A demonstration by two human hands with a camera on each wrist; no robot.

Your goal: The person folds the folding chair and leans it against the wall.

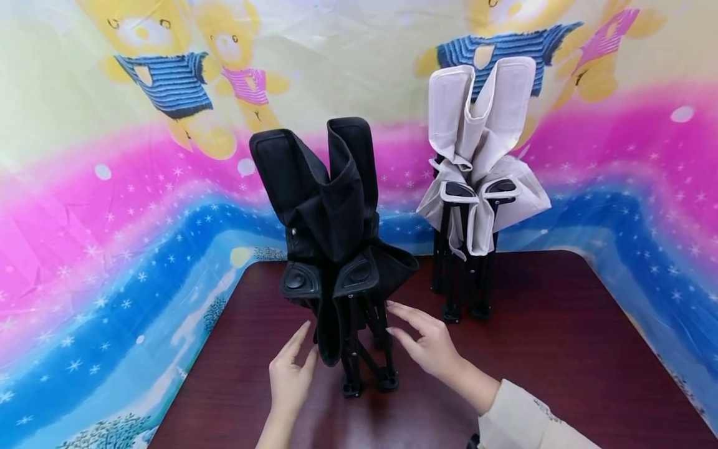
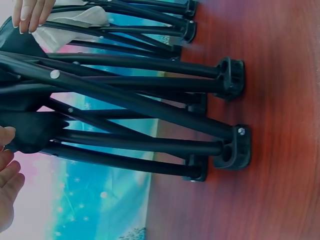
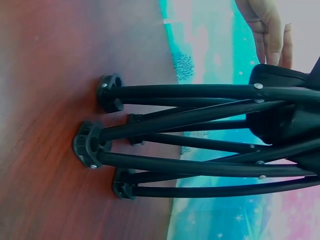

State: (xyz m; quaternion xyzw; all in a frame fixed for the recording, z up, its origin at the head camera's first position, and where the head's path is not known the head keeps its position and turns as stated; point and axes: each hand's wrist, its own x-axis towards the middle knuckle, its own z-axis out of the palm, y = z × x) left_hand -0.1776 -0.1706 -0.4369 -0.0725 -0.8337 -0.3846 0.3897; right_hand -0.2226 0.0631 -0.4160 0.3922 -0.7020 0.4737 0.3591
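Observation:
A folded black camping chair stands upright on the dark red table, its fabric bunched above crossed metal legs. My left hand is at its left side, fingers extended near the hanging fabric. On the other side, my right hand reaches toward the legs with straight fingers, fingertips right by a tube. In the left wrist view the black legs end in plastic feet on the tabletop. The right wrist view shows the same legs, with the left hand beyond them.
Behind to the right stands a second folded chair with whitish fabric and black legs. The dark red table has rounded back corners. A cloth backdrop printed with bears and snowflakes hangs close around the table's back and sides.

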